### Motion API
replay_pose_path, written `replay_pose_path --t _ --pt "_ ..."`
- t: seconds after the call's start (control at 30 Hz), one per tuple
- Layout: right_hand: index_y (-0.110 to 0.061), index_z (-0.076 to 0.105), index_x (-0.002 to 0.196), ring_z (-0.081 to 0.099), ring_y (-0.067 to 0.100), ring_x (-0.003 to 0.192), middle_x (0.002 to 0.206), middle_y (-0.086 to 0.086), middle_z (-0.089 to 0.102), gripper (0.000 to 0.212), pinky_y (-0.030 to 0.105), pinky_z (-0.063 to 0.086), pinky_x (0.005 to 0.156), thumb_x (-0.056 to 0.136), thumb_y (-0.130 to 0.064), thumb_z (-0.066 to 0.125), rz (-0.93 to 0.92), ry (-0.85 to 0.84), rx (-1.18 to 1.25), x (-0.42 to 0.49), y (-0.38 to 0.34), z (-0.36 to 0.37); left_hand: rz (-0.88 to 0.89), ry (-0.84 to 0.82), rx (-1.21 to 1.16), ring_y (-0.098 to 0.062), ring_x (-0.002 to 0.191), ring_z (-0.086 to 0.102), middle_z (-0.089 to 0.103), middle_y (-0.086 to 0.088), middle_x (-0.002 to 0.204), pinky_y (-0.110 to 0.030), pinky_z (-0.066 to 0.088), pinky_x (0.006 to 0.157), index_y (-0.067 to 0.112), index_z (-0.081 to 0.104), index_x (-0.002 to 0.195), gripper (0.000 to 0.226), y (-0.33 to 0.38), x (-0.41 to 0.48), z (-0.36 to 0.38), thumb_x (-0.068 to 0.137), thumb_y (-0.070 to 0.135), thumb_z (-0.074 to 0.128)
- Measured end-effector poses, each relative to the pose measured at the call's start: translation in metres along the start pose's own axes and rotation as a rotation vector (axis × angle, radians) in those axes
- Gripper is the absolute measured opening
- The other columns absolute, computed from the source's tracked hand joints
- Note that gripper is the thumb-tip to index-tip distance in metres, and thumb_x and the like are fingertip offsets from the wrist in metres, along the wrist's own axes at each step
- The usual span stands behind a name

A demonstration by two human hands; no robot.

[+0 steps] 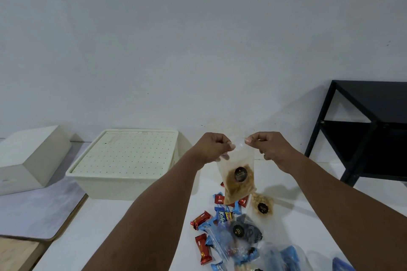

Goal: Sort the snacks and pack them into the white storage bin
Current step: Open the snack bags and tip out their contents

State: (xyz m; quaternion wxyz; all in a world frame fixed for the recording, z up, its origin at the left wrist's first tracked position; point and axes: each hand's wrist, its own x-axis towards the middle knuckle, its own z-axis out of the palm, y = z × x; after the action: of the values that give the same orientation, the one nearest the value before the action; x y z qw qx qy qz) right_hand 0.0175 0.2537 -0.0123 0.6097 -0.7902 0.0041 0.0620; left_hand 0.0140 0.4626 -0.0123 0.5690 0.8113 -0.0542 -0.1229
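My left hand (212, 147) and my right hand (267, 146) pinch the two top corners of a clear pouch of brown snack (239, 179) with a round black label, held up above the table. Below it lies a pile of snacks (231, 226): red wrapped bars, blue wrapped packs, and clear pouches with black labels, one holding pale nuts (262, 204). The white storage bin (123, 184) stands to the left by the wall, with its perforated lid (130, 151) on.
A pale wooden block (28, 160) sits left of the bin on a grey board (39, 211). A black metal shelf (370, 131) stands at the right against the wall. The white table (105, 222) spreads beneath my arms.
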Motion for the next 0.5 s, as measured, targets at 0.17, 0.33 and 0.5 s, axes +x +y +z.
replay_pose_path --t 0.17,0.33,0.5 --pt "-0.007 0.073 0.094 0.042 0.015 0.055 0.067 0.003 0.056 0.020 0.027 0.036 0.051 0.086 -0.026 0.075 0.012 -0.022 0.037 0.001 0.004 -0.002 -0.030 0.000 -0.013 -0.013 0.074 0.072 0.067 -0.003 0.075 -0.026 0.050 0.063 0.011 0.069 0.083 0.026 0.000 0.000 0.007 0.086 0.035 0.075" --pt "-0.012 0.073 0.092 0.057 0.015 0.060 0.064 0.002 0.061 0.017 0.028 0.044 0.058 0.088 -0.028 0.073 0.004 -0.072 0.028 -0.001 0.006 -0.001 0.034 0.057 0.024 -0.015 0.075 0.066 0.069 -0.008 0.076 -0.028 0.048 0.068 0.013 0.068 0.085 0.016 -0.001 0.002 0.009 0.092 0.027 0.069" --pt "-0.013 0.072 0.095 0.062 0.017 0.067 0.072 0.005 0.066 0.014 0.029 0.048 0.063 0.090 -0.026 0.070 -0.002 -0.048 0.059 0.001 0.004 0.001 -0.005 0.049 0.056 -0.020 0.078 0.068 0.071 -0.010 0.078 -0.030 0.050 0.069 0.009 0.066 0.084 0.025 0.002 0.005 0.013 0.094 0.033 0.065"
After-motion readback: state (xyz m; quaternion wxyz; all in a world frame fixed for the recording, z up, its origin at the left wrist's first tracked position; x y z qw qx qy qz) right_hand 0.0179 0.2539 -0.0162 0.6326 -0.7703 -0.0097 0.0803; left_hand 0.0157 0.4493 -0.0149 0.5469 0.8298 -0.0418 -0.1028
